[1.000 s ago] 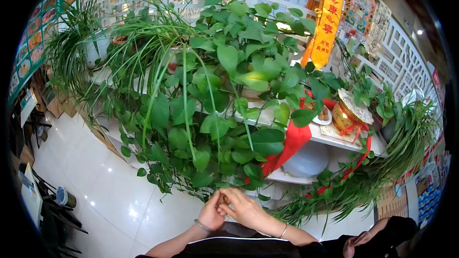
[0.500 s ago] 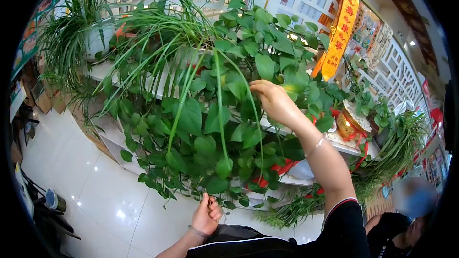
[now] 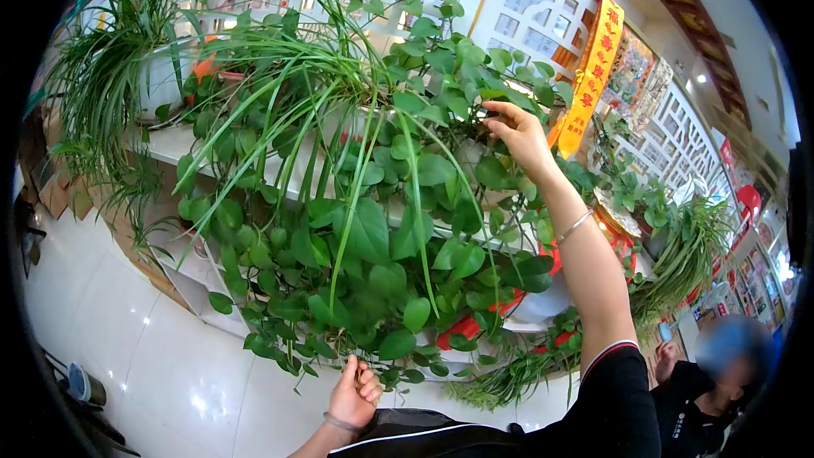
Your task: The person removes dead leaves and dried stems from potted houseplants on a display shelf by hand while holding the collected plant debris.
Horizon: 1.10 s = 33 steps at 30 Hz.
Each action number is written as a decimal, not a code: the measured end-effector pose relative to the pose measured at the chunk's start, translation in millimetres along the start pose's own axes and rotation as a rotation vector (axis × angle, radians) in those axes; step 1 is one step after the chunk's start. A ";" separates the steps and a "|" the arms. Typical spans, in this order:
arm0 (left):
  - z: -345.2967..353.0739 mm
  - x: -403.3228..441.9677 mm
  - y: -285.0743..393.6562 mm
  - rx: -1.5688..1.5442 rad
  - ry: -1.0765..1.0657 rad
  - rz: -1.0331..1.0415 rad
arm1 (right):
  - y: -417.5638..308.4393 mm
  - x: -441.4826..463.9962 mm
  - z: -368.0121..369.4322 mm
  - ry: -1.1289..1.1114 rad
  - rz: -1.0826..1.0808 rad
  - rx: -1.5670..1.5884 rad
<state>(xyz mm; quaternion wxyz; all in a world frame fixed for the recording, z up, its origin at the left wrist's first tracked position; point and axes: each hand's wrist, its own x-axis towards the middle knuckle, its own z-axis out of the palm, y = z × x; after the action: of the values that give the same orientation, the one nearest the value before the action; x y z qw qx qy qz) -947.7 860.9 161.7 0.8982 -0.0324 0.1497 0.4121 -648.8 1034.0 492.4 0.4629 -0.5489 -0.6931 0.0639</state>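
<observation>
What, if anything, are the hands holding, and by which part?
Cannot tell: the right hand is at the green leaves, the left hand is curled, and neither clearly shows anything gripped.

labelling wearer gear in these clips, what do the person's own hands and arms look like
Both hands are ungloved. The right hand has a slim silvery bangle on its arm and a short black sleeve trimmed in red and white. The left hand has a greyish band at the wrist.

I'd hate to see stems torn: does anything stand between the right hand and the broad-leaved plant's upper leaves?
Nothing visible does. The right hand is right at the upper part of the broad-leaved plant. The narrow-leaved plant hangs to the picture's left, not between them.
</observation>
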 end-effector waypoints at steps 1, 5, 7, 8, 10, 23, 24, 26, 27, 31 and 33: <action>-0.8 -0.6 2.1 0.005 -0.001 -0.005 | 8.9 3.7 -1.0 0.023 -0.039 -0.022; -5.7 -3.1 9.8 0.034 0.004 -0.007 | -14.3 -4.3 -5.1 0.124 -0.095 -0.453; -7.8 -2.3 13.6 0.032 0.013 -0.008 | -20.5 -2.9 -8.0 0.152 0.031 -0.562; -9.1 -1.9 15.7 0.022 0.021 -0.014 | -21.5 -2.1 -9.5 0.164 0.095 -0.616; -11.7 -1.3 18.1 0.012 0.021 -0.027 | -20.1 -1.2 -10.5 0.149 0.079 -0.670; -14.4 5.9 22.7 -0.020 -0.004 -0.060 | -48.9 -9.2 13.7 -0.075 -0.071 -0.521; -14.7 4.9 22.8 -0.021 0.008 -0.063 | -51.2 -9.1 20.3 -0.146 -0.235 -0.494; -12.5 4.5 21.5 -0.043 -0.015 -0.081 | -23.3 0.5 25.9 -0.258 -0.421 -0.599; -12.1 5.0 22.3 -0.055 -0.028 -0.085 | -25.6 1.6 30.2 -0.272 -0.414 -0.786; -16.4 4.6 19.7 -0.066 -0.033 -0.060 | -9.9 23.4 26.8 -0.123 -0.302 -1.129; -17.0 1.2 21.0 -0.051 -0.013 -0.031 | -8.7 32.0 20.1 -0.141 -0.339 -1.176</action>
<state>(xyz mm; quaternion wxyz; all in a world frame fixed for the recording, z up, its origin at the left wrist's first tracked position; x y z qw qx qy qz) -966.8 872.5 146.6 0.9043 -0.0550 0.1328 0.4019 -668.2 1065.3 504.6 0.0391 -0.5888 -0.7189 -0.3675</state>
